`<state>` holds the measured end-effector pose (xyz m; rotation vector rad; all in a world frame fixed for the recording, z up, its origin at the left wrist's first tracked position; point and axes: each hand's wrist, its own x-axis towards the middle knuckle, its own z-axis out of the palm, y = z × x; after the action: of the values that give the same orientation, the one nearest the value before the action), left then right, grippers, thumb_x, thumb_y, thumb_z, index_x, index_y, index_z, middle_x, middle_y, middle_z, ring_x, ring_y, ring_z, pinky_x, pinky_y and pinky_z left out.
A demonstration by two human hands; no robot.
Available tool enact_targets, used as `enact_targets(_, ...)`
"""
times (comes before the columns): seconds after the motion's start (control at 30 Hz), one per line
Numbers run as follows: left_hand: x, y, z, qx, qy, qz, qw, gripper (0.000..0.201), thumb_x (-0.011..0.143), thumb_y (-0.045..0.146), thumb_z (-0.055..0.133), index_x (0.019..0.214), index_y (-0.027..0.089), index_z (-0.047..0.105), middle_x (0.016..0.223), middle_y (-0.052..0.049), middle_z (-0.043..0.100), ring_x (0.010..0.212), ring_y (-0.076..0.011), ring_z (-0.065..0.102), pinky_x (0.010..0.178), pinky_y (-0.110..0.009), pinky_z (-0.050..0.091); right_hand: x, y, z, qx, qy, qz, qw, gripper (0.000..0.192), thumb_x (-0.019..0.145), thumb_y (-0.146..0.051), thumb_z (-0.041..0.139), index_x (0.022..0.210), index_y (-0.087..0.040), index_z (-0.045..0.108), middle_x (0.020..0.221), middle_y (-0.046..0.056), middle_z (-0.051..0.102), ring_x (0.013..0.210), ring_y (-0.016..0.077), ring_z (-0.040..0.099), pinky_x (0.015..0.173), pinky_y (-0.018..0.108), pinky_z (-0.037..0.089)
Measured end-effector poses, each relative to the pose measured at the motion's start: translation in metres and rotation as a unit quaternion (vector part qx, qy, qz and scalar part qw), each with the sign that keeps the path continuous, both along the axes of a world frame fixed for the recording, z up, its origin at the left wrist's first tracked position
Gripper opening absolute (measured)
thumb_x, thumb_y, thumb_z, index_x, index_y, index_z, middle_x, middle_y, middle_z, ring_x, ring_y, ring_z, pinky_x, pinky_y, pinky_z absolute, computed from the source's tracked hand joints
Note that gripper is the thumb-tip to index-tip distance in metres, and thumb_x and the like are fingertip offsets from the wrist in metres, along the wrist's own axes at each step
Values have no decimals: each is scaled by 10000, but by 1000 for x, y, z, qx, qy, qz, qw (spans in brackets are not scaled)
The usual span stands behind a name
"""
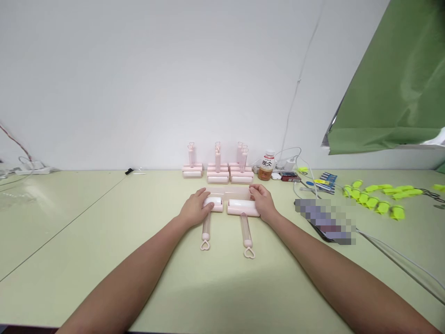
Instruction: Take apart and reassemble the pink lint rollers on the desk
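Two pink lint rollers lie on the table, with white rolls facing up and clear pink handles ending in heart-shaped loops toward me. My left hand [197, 208] is closed around the outer end of the left lint roller [206, 225], thumb across its roll. At the outer end of the right lint roller [243, 208], my right hand [263, 202] is curled, its fingertips by a translucent pink cover [237, 192] behind the roll. Palms and outer roller ends hide how firmly each hand grips.
Several pink lint rollers [218, 174] stand handles up near the wall. To their right are a labelled bottle [267, 166], a small dark red box [290, 177] and white cables. A blurred-out flat device [325, 222] and several neon yellow pieces [371, 202] lie farther right.
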<state>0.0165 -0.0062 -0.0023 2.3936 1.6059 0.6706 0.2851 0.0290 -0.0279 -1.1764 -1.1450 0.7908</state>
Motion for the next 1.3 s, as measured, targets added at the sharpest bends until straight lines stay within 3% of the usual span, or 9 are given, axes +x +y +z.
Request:
enact_targets(0.37,5,1,-8,28,-47,7,998,473,896,402,472,1302,167,534,1467,-113,425,1277,-298,452,1067,-460,371,-3,-3,4,8,-58,-36,998,326,745,-509,558,827,-198,619,700,-3,593,679,188,509,631,293,383)
enact_targets(0.73,10,8,-14,39,-98,9,994,465,876,393,518,1278,159,531,1455,-135,406,1316,-283,423,1086,-441,365,-6,5,-1,20,-95,-98,990,307,801,-496,478,769,-203,561,711,-5,553,712,189,498,656,295,391)
enact_targets(0.87,6,1,-9,35,-127,33,991,545,833,369,560,1337,190,458,1458,-133,342,1250,-285,491,1007,-426,448,-2,1,-1,31,-104,-109,988,299,839,-479,422,802,-206,538,720,0,535,721,194,508,670,310,412)
enact_targets(0.97,-2,-5,4,14,-117,8,993,529,811,299,544,1327,219,459,1433,-100,362,1135,-250,568,930,-383,497,0,-10,6,59,-123,-109,985,269,830,-451,447,844,-201,545,849,40,569,849,221,530,765,343,426)
enact_targets(1.13,-12,-16,25,-41,-31,-74,996,489,794,282,538,1278,221,517,1313,-84,522,1150,-263,543,943,-371,468,-16,-47,34,103,-174,-48,978,219,798,-368,508,927,-201,566,1014,78,585,969,239,536,822,360,431)
enact_targets(1.3,-17,-34,28,-75,28,-88,993,506,811,400,543,1287,229,533,1204,-103,603,1133,-311,533,924,-415,447,-61,-104,54,79,-250,145,954,85,798,-292,563,809,-219,604,709,-14,613,645,162,557,587,266,421)
